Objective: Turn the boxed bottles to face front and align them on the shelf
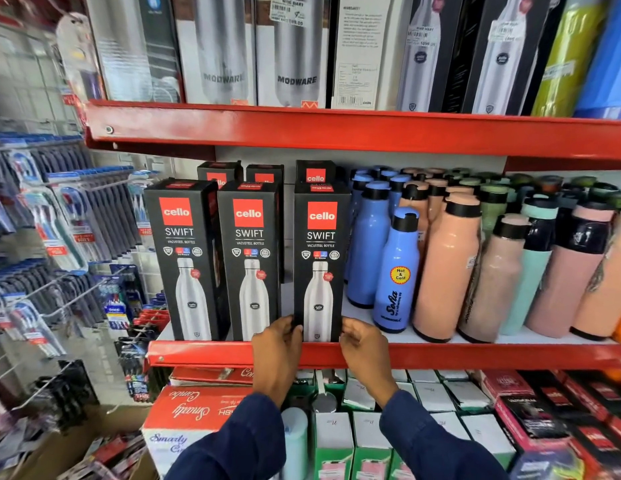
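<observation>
Both hands, left and right, reach up, fingers pinching rightmost boxed bottle base edges.

Both hands — left hand, right hand — grip the rightmost boxed bottle.

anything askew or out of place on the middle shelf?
Mostly tidy. The three front Cello boxes face forward, but the right box, held at its base by the left hand and right hand, stands apart from the middle box. A small blue bottle leans rightward against the peach bottle.
</observation>
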Motion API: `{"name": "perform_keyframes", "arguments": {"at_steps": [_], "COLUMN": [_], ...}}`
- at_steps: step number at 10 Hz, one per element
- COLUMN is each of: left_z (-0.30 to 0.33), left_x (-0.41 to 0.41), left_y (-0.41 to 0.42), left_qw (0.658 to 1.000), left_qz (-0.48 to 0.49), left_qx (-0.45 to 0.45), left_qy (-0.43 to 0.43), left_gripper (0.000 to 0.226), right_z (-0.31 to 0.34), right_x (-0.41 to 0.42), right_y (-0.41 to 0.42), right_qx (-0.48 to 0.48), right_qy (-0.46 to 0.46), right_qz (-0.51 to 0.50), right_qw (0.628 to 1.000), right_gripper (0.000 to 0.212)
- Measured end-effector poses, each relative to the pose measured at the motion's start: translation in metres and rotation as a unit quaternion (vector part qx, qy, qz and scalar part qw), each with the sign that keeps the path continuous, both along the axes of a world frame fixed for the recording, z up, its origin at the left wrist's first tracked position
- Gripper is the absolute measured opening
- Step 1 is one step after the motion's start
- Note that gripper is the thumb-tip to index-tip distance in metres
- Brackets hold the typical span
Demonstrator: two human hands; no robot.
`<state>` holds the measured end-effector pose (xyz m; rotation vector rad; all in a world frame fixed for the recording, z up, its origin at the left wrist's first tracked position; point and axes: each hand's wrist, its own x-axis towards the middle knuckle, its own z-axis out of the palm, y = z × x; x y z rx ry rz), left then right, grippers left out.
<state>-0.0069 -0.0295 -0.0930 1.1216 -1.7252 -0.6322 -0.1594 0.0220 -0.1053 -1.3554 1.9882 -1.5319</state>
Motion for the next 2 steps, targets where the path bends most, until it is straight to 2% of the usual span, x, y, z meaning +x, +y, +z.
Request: {"name": "perform_keyframes", "arguments": {"at_steps": [2], "left_z": [0.0069], "left_x": [0.0055], "left_y": [0.0054], "left_qw": [1.000], "left_qz": [-0.010], "left_qx": [0.008], "left_qy": [0.026], "left_gripper": [0.038], "right_z": [0.0113], "right_x": [0.0049], "right_y": [0.0023], "right_qx": [-0.023], "right_qy": [-0.045], "right_qz": [-0.043], "right_qw": [0.998], "right_gripper": [0.035]}}
